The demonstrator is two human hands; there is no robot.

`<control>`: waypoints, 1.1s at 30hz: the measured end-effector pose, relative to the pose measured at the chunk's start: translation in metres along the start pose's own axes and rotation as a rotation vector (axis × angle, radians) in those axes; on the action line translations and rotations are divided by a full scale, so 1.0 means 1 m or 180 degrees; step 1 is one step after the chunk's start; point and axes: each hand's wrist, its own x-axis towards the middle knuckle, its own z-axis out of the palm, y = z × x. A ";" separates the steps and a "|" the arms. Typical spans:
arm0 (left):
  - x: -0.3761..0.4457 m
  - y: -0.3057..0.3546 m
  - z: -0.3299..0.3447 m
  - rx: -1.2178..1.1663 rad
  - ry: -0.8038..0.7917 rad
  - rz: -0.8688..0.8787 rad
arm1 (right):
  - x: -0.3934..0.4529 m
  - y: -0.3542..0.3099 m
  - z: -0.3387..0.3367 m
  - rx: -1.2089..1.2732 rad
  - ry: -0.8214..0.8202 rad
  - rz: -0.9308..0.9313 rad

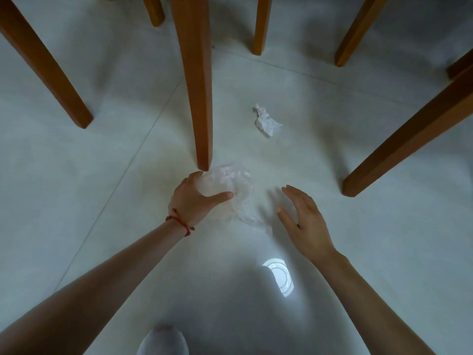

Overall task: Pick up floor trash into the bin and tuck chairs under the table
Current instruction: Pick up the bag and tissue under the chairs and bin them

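A crumpled clear plastic bag (230, 183) lies on the pale tiled floor beside the foot of a wooden leg (197, 98). My left hand (197, 198), with a red string at the wrist, grips the bag, thumb and fingers curled round its left side. A loose tail of the plastic trails toward the lower right. My right hand (304, 219) hovers to the right of the bag with fingers spread, holding nothing. Farther off, a crumpled white tissue (266, 121) lies on the floor.
Several wooden chair and table legs stand around: one at far left (46, 65), one at right (409, 139), others at the back (261, 26). A bright light reflection (280, 276) shines on the floor near me. My white shoe (163, 342) shows at the bottom.
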 end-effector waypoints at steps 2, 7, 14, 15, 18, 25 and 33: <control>0.002 0.006 0.002 -0.0085 0.0035 -0.0081 | -0.001 0.001 0.003 -0.0005 -0.0044 0.0026; 0.010 0.017 0.009 -0.0053 -0.0115 -0.0209 | 0.006 0.003 0.007 0.0049 -0.0007 0.0015; 0.018 0.016 0.012 -0.0708 -0.0401 -0.0466 | 0.023 0.005 0.007 0.0179 0.0089 -0.0022; 0.018 0.016 0.011 -0.0821 -0.0412 -0.0482 | 0.027 0.005 0.007 0.0185 0.0095 -0.0024; 0.016 0.016 0.008 -0.1104 -0.0346 -0.0499 | 0.043 0.006 0.001 0.0236 0.0178 -0.0050; 0.012 0.015 -0.007 -0.1467 -0.0170 -0.0640 | 0.110 0.003 -0.016 0.0441 0.0501 -0.0167; 0.008 0.002 -0.031 -0.1637 -0.0047 -0.0958 | 0.189 0.007 0.004 0.0728 0.0398 0.0071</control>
